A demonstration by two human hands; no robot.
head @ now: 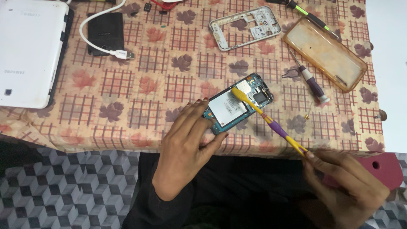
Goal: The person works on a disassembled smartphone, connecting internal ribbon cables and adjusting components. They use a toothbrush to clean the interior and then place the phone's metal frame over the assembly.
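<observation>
Left hand point(186, 144): your fingers pinched the opened phone point(237, 103) at its near end, on the counter point(127, 85).
Right hand point(345, 184): you gripped the toothbrush point(267, 120), bristles on the phone.

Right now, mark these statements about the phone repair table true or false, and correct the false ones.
1. The right hand holds a yellow and purple toothbrush by its handle end. True.
2. The brush head rests on the opened phone. True.
3. The left hand lies flat on the white tablet. False: it steadies the opened phone at its lower left edge; the tablet lies untouched, far off at the table's corner.
4. The screwdriver is held in a hand. False: it lies on the tablecloth beside the clear phone case.
5. A bare phone frame lies beyond the opened phone. True.
</observation>
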